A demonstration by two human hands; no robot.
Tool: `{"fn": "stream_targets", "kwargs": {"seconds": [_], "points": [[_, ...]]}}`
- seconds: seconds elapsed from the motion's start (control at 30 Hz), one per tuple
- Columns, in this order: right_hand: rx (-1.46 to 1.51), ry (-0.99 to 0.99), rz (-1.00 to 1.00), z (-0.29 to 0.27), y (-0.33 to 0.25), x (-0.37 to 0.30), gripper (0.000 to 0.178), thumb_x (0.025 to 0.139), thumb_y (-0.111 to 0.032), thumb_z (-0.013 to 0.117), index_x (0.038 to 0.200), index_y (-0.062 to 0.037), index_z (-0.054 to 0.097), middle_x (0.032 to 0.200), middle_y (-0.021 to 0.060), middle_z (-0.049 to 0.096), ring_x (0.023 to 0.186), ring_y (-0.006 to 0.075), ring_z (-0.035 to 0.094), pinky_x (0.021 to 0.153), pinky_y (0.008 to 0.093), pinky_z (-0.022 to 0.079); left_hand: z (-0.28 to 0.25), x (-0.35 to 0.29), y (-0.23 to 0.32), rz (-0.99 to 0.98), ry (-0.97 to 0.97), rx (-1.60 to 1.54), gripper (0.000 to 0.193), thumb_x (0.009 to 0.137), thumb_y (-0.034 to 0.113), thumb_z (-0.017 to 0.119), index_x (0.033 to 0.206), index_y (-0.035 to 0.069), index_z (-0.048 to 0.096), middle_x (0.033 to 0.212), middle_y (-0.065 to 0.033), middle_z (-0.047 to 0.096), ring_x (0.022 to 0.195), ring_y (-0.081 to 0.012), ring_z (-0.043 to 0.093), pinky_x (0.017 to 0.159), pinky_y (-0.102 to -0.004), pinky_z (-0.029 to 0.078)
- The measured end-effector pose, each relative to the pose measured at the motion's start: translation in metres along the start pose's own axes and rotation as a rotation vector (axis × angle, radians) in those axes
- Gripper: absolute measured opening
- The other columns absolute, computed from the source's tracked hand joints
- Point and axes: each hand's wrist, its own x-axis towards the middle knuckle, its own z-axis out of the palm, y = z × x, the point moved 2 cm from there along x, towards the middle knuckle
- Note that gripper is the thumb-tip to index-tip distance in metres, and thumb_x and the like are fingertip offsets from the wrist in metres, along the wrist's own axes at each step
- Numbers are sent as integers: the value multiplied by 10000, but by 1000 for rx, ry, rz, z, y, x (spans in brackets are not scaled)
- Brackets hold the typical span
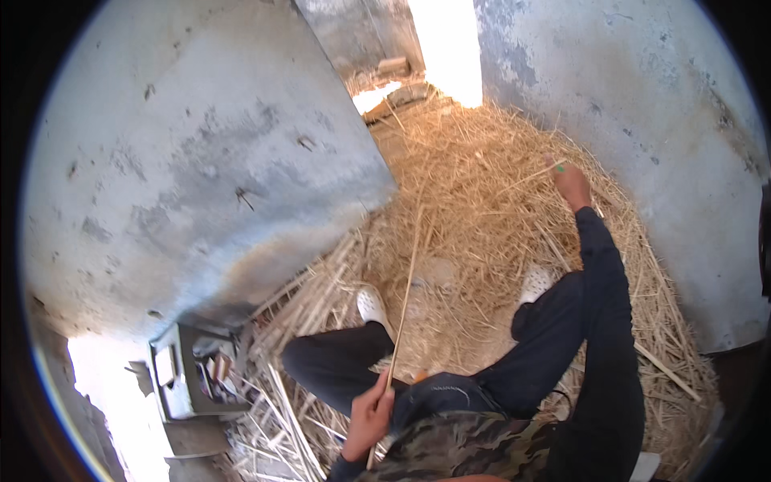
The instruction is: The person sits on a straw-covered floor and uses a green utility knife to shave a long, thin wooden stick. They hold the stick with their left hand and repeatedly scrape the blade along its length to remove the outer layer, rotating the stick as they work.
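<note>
My left hand [371,411] is closed round the lower part of a long thin pale stick [413,269] at my lap. The stick slants up and away between my knees, and its far end is over the straw-like litter. My right arm is stretched out to the far right, beside the wall. There my right hand [572,186] is closed, with a thin pale strip [526,178] running leftward from its fingers. A small green spot shows at those fingers; what it is cannot be made out.
Pale shavings [466,161] cover the floor between two worn grey walls. Loose sticks [301,321] lie in a heap at left, near a dark stool-like stand [181,373] with small items in it. My white perforated shoes [371,306] rest among the shavings. A bright opening [450,48] is ahead.
</note>
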Motion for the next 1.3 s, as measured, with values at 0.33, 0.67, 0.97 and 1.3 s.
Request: {"fn": "stream_targets", "kwargs": {"seconds": [0.33,0.67,0.97,1.3], "points": [[280,-138,-467,-27,-134,-102,737,831,-761,472,564,-81,574,445,81,460,401,249,484,408,393,374,43,93,47,169,-228,-589,502,999,107,505,1478,65,364,679,43,427,538,-24,352,503,-185,321],[275,-166,-793,-16,-177,-170,636,743,-745,609,565,-135,620,448,91,501,408,256,552,405,383,410,44,96,50,105,-238,-728,523,984,96,481,1479,23,327,689,4,455,450,-43,357,475,-192,329],[271,-183,-756,-21,-191,-162,735,774,-807,501,540,-116,590,416,67,469,370,224,508,394,370,390,40,90,53,219,-139,-398,509,994,130,526,1479,101,374,685,55,449,530,0,358,460,-166,300],[185,-250,-745,-8,-181,-154,776,806,-829,406,538,-122,585,415,61,453,372,227,482,395,382,376,41,82,59,217,-126,-329,499,1001,136,524,1476,93,378,713,61,444,626,-17,375,562,-181,341]]}}
